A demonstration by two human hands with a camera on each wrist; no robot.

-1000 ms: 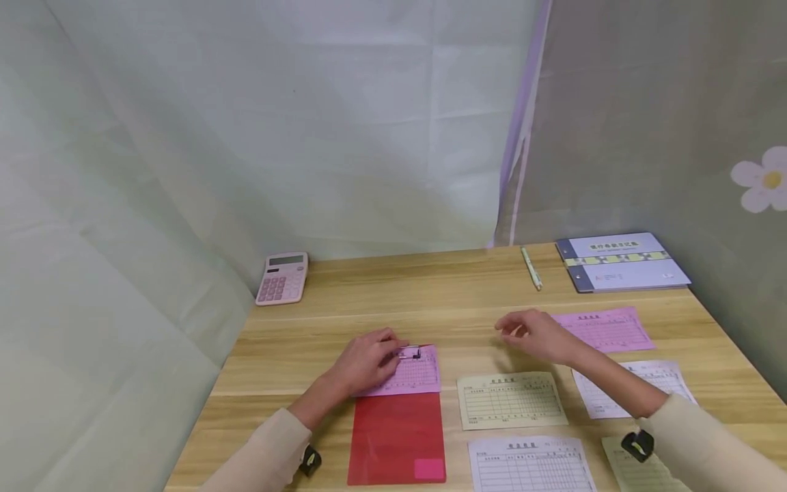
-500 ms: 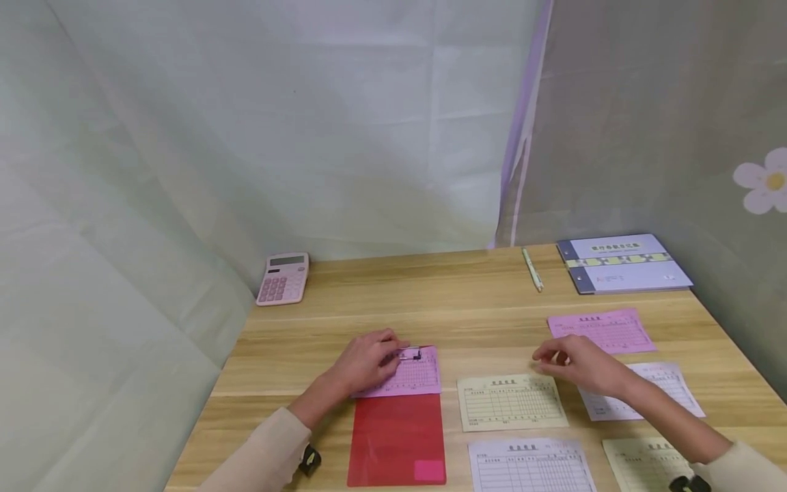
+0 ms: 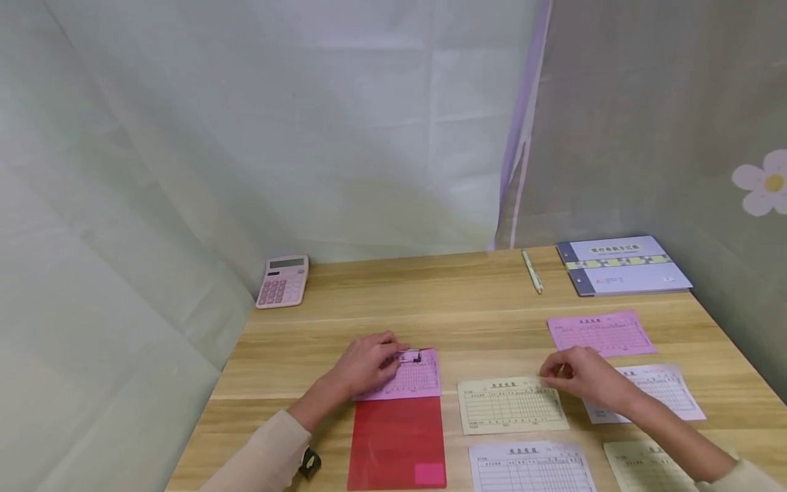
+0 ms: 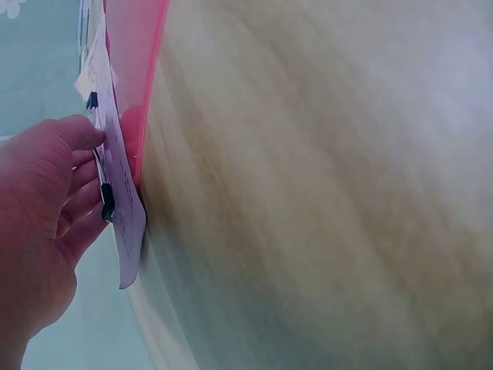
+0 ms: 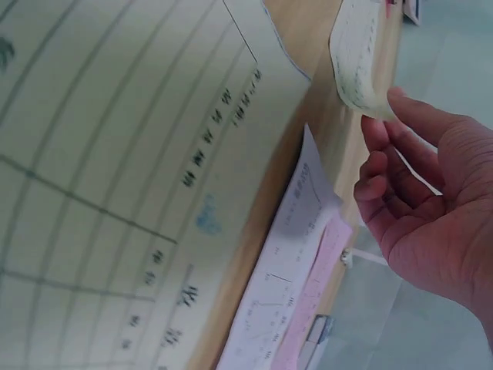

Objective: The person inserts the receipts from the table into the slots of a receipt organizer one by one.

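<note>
In the head view my left hand (image 3: 365,365) lies at the top of a red clipboard (image 3: 396,437). A pink receipt form (image 3: 420,381) is on the board under its wire clip (image 3: 408,355). The left wrist view has thumb and fingers gripping that clip (image 4: 106,199), with the form's edge lifted a little off the board. To the right, my right hand (image 3: 587,376) pinches the upper right corner of a pale yellow form (image 3: 510,406). Its corner bends upward between thumb and forefinger in the right wrist view, where the form (image 5: 356,65) shows at the top.
Around the right arm lie a pink form (image 3: 602,333), a white form (image 3: 660,386), another yellow form (image 3: 639,468) and a nearer white form (image 3: 531,468). Further back are a calculator (image 3: 283,281), a pen (image 3: 531,272) and a ledger book (image 3: 624,265). Curtains hang behind the table.
My right hand has moved right and toward me, from above the bare wood to the yellow form's corner, which it now pinches. The left hand stays at the clip.
</note>
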